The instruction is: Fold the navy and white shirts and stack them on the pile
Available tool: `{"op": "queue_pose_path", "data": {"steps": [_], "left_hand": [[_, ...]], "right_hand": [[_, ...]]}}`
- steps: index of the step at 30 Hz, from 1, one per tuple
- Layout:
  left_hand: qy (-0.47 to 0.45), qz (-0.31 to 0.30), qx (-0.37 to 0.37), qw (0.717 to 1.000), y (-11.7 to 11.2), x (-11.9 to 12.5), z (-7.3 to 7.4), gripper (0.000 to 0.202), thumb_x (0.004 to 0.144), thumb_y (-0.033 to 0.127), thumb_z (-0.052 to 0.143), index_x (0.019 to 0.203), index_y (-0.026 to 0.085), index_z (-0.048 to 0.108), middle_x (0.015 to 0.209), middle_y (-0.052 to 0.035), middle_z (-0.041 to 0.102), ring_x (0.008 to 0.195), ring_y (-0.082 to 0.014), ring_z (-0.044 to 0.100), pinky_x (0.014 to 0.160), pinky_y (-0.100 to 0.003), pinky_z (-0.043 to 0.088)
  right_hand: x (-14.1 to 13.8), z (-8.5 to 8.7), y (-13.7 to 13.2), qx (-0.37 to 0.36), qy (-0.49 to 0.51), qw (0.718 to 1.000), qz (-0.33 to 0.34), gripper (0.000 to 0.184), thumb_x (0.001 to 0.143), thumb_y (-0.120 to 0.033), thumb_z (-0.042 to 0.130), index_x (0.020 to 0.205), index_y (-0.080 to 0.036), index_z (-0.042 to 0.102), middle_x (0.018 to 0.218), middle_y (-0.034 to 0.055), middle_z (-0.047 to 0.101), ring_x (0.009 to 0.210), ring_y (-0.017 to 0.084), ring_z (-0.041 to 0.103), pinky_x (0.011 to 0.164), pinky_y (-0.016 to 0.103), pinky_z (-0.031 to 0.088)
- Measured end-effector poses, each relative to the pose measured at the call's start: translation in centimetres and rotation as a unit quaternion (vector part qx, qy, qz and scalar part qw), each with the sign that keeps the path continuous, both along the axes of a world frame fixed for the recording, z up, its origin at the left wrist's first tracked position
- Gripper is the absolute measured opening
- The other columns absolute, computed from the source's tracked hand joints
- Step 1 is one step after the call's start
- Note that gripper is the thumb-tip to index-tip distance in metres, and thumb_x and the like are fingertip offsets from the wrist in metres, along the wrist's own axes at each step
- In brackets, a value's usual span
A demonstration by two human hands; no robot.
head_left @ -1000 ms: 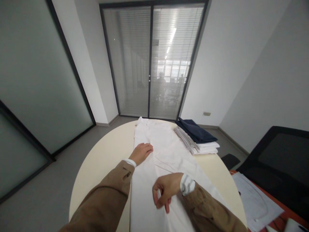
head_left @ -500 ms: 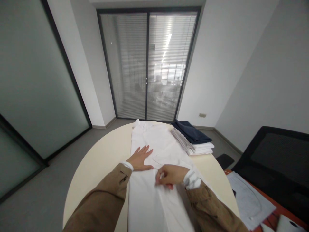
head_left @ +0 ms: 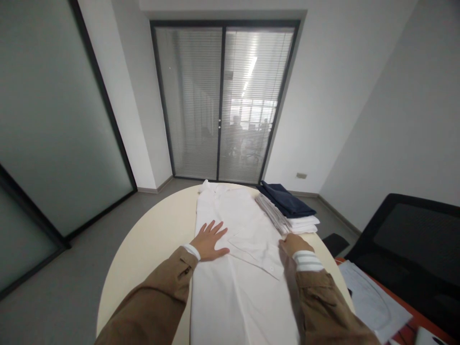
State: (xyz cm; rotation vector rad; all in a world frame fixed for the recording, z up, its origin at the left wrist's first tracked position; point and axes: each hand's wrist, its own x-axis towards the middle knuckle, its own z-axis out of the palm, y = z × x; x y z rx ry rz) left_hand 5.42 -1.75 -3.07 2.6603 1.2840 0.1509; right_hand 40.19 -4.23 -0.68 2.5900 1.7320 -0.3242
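- White garment (head_left: 219,306) lay lengthwise on the round cream surface (head_left: 140,268), its long left edge fairly straight; the raised bit at the far end looked like a collar.
- Across its middle, right half: a slanting fold or seam line, with a small button near the lower end.
- Left hand (head_left: 209,241) flat on the garment near its left edge, fingers spread wide, thumb pointing inward; nothing held.
- Right hand (head_left: 296,243) at the garment's right edge, fingers drawn in; could not tell whether cloth was pinched between them.
- Both arms in brown sleeves (head_left: 154,292); white cuff at left wrist, striped cuff (head_left: 308,260) at right.
- Just beyond the right hand, beside the garment: stack of folded white cloth (head_left: 304,224), a folded navy cloth (head_left: 287,201) on top.
- Right of the surface: black chair (head_left: 417,235), and a pale sheet (head_left: 375,297) on something red-orange.
- Beyond the far rim: dark-framed glass doors (head_left: 194,105) with blinds, closed; grey wall plate (head_left: 301,176) low to their right.
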Motion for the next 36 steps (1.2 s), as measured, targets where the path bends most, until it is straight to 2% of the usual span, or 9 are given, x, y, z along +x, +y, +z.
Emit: {"op": "queue_pose_path", "data": {"steps": [2,4,8,12,17,20,28,31,36], "left_hand": [[-0.001,0.006,0.000,1.000,-0.1,0.0,0.0,0.082,0.086,0.078,0.033,0.153,0.032,0.028,0.164,-0.0067,0.012,0.149,-0.0362,0.008,0.117,-0.059,0.011],[-0.002,0.011,0.002,1.000,-0.1,0.0,0.0,0.080,0.085,0.078,0.035,0.152,0.034,0.029,0.164,-0.0071,0.012,0.149,-0.0357,0.010,0.117,-0.058,0.013],[-0.008,0.014,0.010,1.000,0.0,0.0,-0.1,0.088,0.084,0.078,0.037,0.155,0.027,0.024,0.163,-0.0084,0.016,0.149,-0.0342,0.012,0.118,-0.055,0.014],[-0.010,0.017,0.013,1.000,0.0,0.0,-0.2,0.090,0.087,0.075,0.033,0.155,0.017,0.020,0.162,-0.0104,0.019,0.150,-0.0323,0.012,0.119,-0.051,0.015],[-0.009,0.022,0.017,1.000,0.2,0.0,-0.5,0.083,0.091,0.071,0.027,0.154,0.017,0.025,0.162,-0.0084,0.019,0.149,-0.0309,0.014,0.119,-0.050,0.015],[-0.014,0.023,0.018,0.999,0.3,-0.1,-0.7,0.081,0.091,0.069,0.029,0.154,0.018,0.025,0.163,-0.0078,0.019,0.149,-0.0306,0.013,0.120,-0.050,0.014],[-0.039,0.019,0.018,0.999,0.2,-0.2,-0.8,0.079,0.091,0.068,0.032,0.153,0.020,0.027,0.162,-0.0083,0.021,0.149,-0.0306,0.014,0.119,-0.051,0.014],[-0.045,0.020,0.013,0.999,0.1,-0.3,-0.7,0.079,0.091,0.065,0.036,0.154,0.019,0.024,0.162,-0.0085,0.021,0.149,-0.0306,0.015,0.119,-0.051,0.014],[-0.048,0.024,0.008,0.999,0.1,-0.3,-0.6,0.082,0.090,0.062,0.041,0.155,0.018,0.020,0.162,-0.0100,0.022,0.149,-0.0297,0.015,0.120,-0.049,0.013]], "right_hand": [[-0.2,-0.2,0.3,-0.007,0.012,1.000,0.001,0.037,0.091,-0.029,0.044,0.112,-0.008,0.067,0.120,0.0240,0.065,0.111,0.032,0.063,0.087,0.039,0.047],[-0.2,-0.2,0.5,-0.010,0.023,1.000,0.002,0.039,0.092,-0.031,0.044,0.113,-0.007,0.065,0.117,0.0246,0.066,0.110,0.031,0.064,0.085,0.037,0.047],[-0.7,0.6,0.5,0.009,0.021,1.000,0.010,0.042,0.089,-0.038,0.054,0.115,-0.006,0.062,0.115,0.0241,0.066,0.108,0.030,0.064,0.083,0.035,0.047],[-2.9,2.8,0.0,0.050,0.010,0.997,0.056,0.032,0.091,-0.033,0.051,0.109,-0.010,0.066,0.109,0.0202,0.069,0.104,0.028,0.065,0.083,0.033,0.046],[-7.6,6.1,-1.5,0.083,-0.017,0.986,0.143,0.030,0.096,-0.032,0.042,0.104,-0.019,0.068,0.099,0.0143,0.072,0.098,0.025,0.067,0.079,0.031,0.045],[-10.1,7.2,-2.4,0.073,-0.045,0.975,0.204,0.031,0.097,-0.030,0.041,0.110,-0.021,0.067,0.099,0.0140,0.072,0.096,0.026,0.069,0.075,0.032,0.045],[-14.4,7.2,-4.4,0.055,-0.051,0.944,0.320,0.039,0.099,-0.029,0.034,0.130,-0.022,0.058,0.103,0.0168,0.072,0.093,0.030,0.070,0.074,0.037,0.049],[-15.4,7.0,-5.5,0.024,-0.048,0.936,0.348,0.040,0.095,-0.030,0.046,0.133,-0.020,0.055,0.105,0.0183,0.071,0.095,0.032,0.070,0.076,0.039,0.051],[-15.9,7.6,-6.9,-0.061,-0.088,0.919,0.380,0.058,0.079,-0.023,0.068,0.134,-0.015,0.052,0.110,0.0201,0.070,0.098,0.035,0.069,0.077,0.039,0.052]]}}
